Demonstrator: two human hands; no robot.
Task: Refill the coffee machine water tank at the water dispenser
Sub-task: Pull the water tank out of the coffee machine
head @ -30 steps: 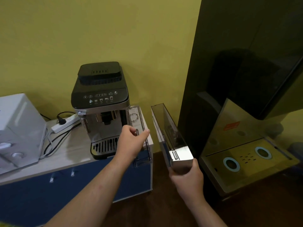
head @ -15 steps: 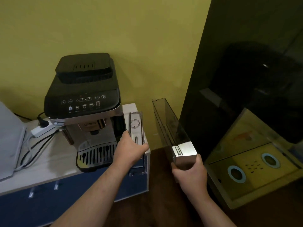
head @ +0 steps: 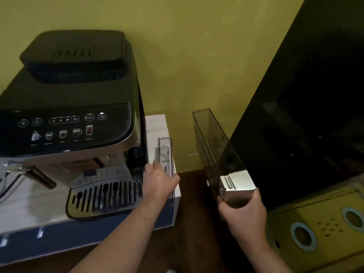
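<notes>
the right hand (head: 243,215) holds the narrow smoked-plastic water tank with a silver front cap (head: 220,160) out in the air, to the right of the cabinet and clear of the black-and-silver coffee machine (head: 69,123). its fingers are curled under and around the silver end, the thumb on the near left edge, so the weight hangs from the solid capped part rather than the thin clear walls. the tank is kept with its open top upward and its long axis running away from the person; it looks empty or close to it, though the tinted walls make that hard to judge.

the left hand (head: 160,181) rests at the right edge of the pale wooden cabinet top (head: 157,125), fingers bent over the near end of a long flat transparent plastic lid (head: 165,154). whether they pinch the lid or only press it down i cannot tell. the lid lies just beside the machine's right flank, probably parked there so the tank's mouth stays open for filling.

the dark glossy water dispenser (head: 307,107) stands just to the right of the tank, its yellowish drip tray with two ringed openings (head: 327,229) low at the right. judging from this, the tank is out and filling has not begun.
</notes>
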